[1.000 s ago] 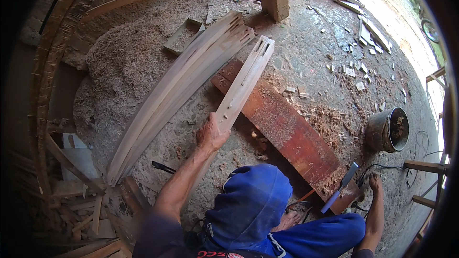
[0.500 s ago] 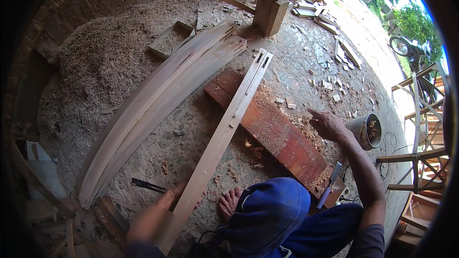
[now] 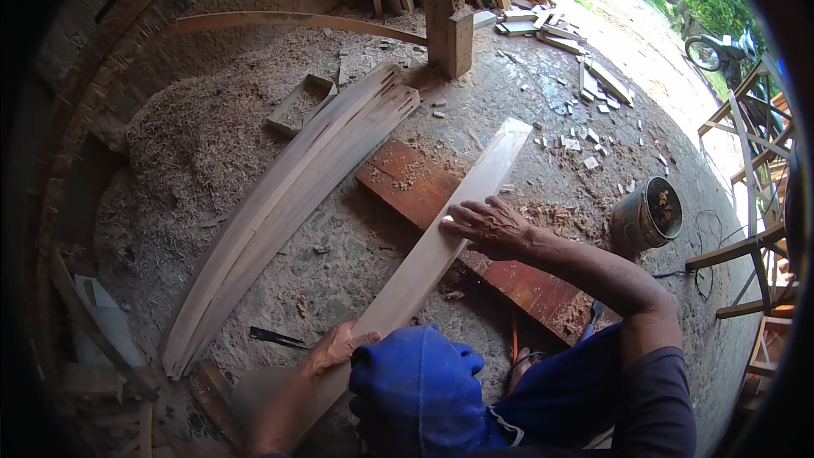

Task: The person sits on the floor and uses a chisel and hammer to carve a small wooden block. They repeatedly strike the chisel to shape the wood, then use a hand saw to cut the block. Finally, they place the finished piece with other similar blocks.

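A long pale wooden beam [image 3: 415, 276] slants from my lap up to the far right, its smooth broad face upward. My left hand [image 3: 333, 349] is closed around its near part, the thumb lying over the top. Farther along, my right hand [image 3: 490, 226] spans the beam, its fingers reaching over to the left edge. Beneath the beam's far half lies a reddish-brown board [image 3: 530, 293] dusted with shavings. A chisel [image 3: 595, 312] rests by the board's near end, partly hidden by my right arm and blue-clad leg.
Curved wooden pieces [image 3: 284, 195] lie to the left, by a heap of shavings [image 3: 195, 131] and a shallow wooden box [image 3: 301, 106]. A metal bucket [image 3: 646, 214] stands at right, near wooden frames [image 3: 746, 246]. A post [image 3: 449, 42] rises behind. Small offcuts [image 3: 589, 148] litter the floor.
The beam has been turned over: its slotted side no longer shows, and a smooth face is up. My right hand has moved left from above the floor onto the beam.
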Demonstrator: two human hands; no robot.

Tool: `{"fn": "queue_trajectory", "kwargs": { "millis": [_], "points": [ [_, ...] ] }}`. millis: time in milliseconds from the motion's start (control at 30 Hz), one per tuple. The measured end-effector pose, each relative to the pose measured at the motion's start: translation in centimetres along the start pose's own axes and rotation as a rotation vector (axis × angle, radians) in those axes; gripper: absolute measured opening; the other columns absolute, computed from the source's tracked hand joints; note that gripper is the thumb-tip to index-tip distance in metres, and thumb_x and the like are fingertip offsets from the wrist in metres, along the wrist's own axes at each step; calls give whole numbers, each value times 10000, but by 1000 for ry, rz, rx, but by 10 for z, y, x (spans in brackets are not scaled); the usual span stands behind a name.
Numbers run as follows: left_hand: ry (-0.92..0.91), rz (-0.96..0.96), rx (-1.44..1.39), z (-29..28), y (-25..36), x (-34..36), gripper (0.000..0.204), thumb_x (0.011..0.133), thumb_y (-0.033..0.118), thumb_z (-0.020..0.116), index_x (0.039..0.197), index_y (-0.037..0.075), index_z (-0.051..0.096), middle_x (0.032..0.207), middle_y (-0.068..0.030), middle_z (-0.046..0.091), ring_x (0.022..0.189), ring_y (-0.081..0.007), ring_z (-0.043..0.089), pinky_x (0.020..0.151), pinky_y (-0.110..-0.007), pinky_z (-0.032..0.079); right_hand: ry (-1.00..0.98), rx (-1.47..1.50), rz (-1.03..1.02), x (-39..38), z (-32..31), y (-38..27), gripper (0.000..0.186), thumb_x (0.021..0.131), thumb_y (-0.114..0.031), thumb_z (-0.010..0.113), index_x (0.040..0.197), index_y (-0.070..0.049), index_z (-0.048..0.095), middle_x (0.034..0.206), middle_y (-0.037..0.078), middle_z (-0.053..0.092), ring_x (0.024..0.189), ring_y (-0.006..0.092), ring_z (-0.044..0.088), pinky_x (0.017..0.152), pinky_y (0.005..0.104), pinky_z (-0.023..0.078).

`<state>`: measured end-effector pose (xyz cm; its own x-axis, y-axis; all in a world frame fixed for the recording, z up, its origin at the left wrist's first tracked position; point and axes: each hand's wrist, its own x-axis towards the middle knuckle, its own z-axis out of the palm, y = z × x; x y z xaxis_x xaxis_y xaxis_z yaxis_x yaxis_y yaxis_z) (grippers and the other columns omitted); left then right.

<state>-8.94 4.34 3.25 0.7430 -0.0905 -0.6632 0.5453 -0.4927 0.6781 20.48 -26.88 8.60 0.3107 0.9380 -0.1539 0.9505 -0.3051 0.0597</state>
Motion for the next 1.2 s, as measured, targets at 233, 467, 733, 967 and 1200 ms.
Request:
{"fn": "queue_trajectory", "kwargs": {
  "millis": [233, 467, 733, 967, 1200],
  "points": [
    [839, -79, 937, -25, -30, -63, 752, 766, 619, 793, 1171, 23, 579, 1051, -187, 661, 1018, -372, 648, 881, -453, 522, 280, 1, -109, 23, 0, -10, 957, 812, -402, 764, 1605, -195, 269, 1613, 165, 323, 1441, 306, 387, 1165, 561, 331],
    [932, -20, 627, 2, -109, -42, 667, 816, 550, 772, 1196, 41, 567, 1052, -177, 634, 1022, -366, 620, 882, -458, 511, -28, 52, 4, 57, 40, 1, 712, 867, -265, 702, 1512, -295, 403, 1170, 104, 588, 1156, 298, 543, 1008, 533, 400],
    [857, -38, 448, -3, -60, -64, 650, 848, 535, 744, 1235, 43, 569, 1087, -185, 642, 1056, -370, 620, 903, -455, 509, 533, -191, -5, 47, 17, -1, 675, 946, -280, 562, 1582, -238, 341, 1298, 114, 518, 1283, 307, 487, 1146, 493, 346],
    [803, -73, 383, -8, -58, -76, 636, 875, 522, 718, 1269, 44, 571, 1118, -192, 648, 1086, -374, 620, 922, -453, 507, 480, -106, -142, 69, 23, 12, 810, 842, -425, 695, 1559, -299, 340, 1216, 75, 546, 1146, 261, 526, 994, 498, 365],
    [809, -87, 351, 2, -55, -84, 624, 903, 509, 693, 1303, 45, 574, 1148, -199, 655, 1116, -377, 620, 941, -451, 505, 287, 46, -230, 59, 33, 8, 1038, 732, -547, 798, 1587, -213, 312, 1136, 70, 553, 1115, 272, 542, 1019, 509, 381]
  ]
}}
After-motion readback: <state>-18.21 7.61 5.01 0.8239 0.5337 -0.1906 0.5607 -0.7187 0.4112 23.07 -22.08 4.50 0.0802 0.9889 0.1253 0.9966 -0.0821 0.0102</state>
